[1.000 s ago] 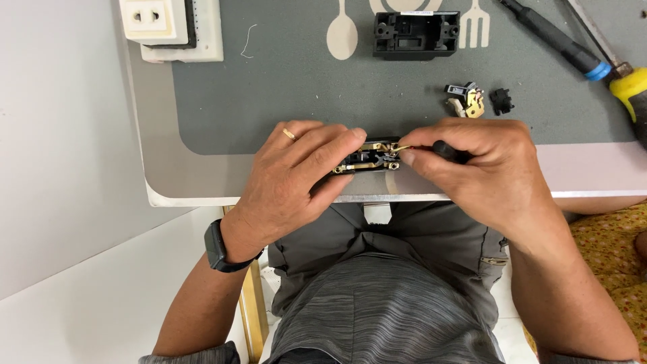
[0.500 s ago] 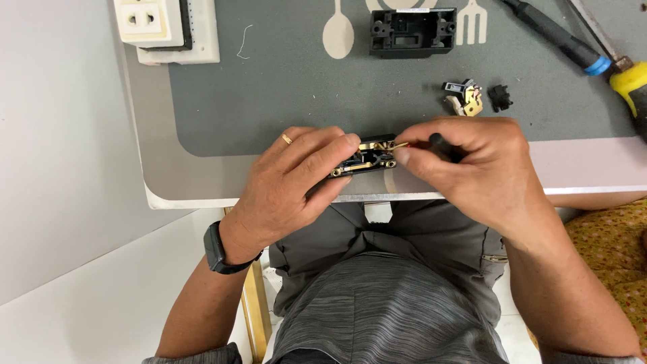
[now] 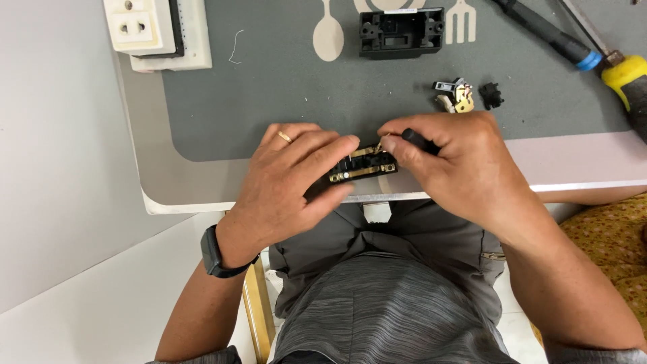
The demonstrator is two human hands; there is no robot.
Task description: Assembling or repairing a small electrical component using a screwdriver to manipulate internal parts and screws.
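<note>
At the table's near edge (image 3: 606, 183), the black socket insert with brass strips (image 3: 360, 168) was pinched by the left hand (image 3: 290, 182) while the right hand (image 3: 451, 165) gripped a black-handled tool (image 3: 419, 140); steadier bracing was judged advisable.

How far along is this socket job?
Looks done: the black housing lies emptied on the mat. In hand: the left hand grips a black insert with brass strips; the right hand works a brass piece there. Left: small parts lie loose.
</note>
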